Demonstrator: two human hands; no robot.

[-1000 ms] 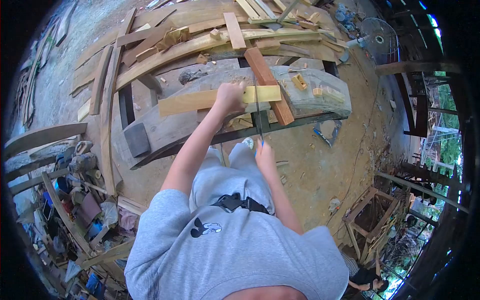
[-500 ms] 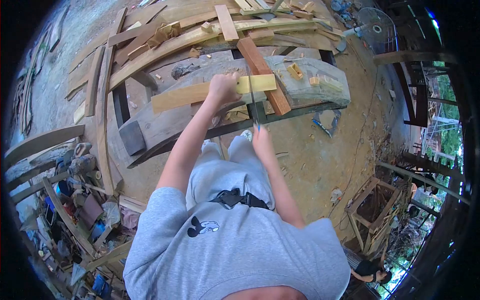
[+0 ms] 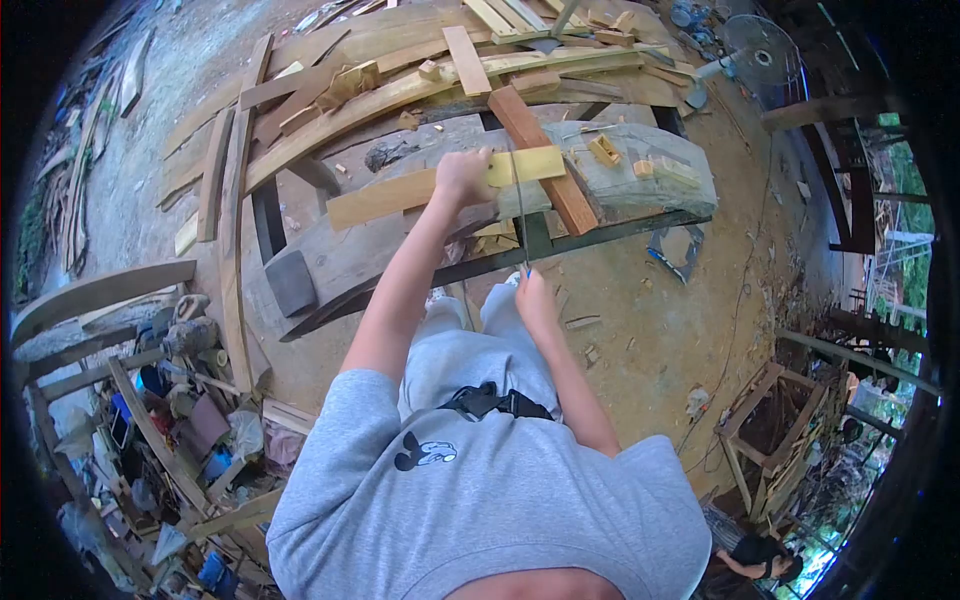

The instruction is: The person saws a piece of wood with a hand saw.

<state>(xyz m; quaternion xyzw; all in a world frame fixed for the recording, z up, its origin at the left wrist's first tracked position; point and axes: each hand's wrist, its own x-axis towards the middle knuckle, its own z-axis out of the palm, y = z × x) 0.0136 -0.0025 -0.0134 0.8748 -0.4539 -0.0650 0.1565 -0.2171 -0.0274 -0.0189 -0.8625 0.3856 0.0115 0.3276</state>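
Observation:
A pale yellowish board [image 3: 380, 200] lies across the workbench, its right end resting over a reddish-brown wooden block [image 3: 540, 150]. My left hand [image 3: 466, 178] is closed around this board and presses it down from above. In my right hand [image 3: 540, 305] is the handle of a handsaw [image 3: 520, 215], a bit of blue showing at the grip. The thin saw blade crosses the board just right of my left hand and points away from my body. Most of the saw handle is hidden by my fingers.
The workbench [image 3: 370, 255] is a thick grey slab. Small wood blocks [image 3: 604, 151] sit on its right part, a dark flat piece [image 3: 291, 284] on its left. Long planks [image 3: 400, 88] lie behind. A fan [image 3: 760, 52] stands back right; another person [image 3: 755, 552] is at lower right.
My right hand has drawn the saw a little toward my body. My left hand stays on the board. The whole view has shifted slightly, so things appear further right.

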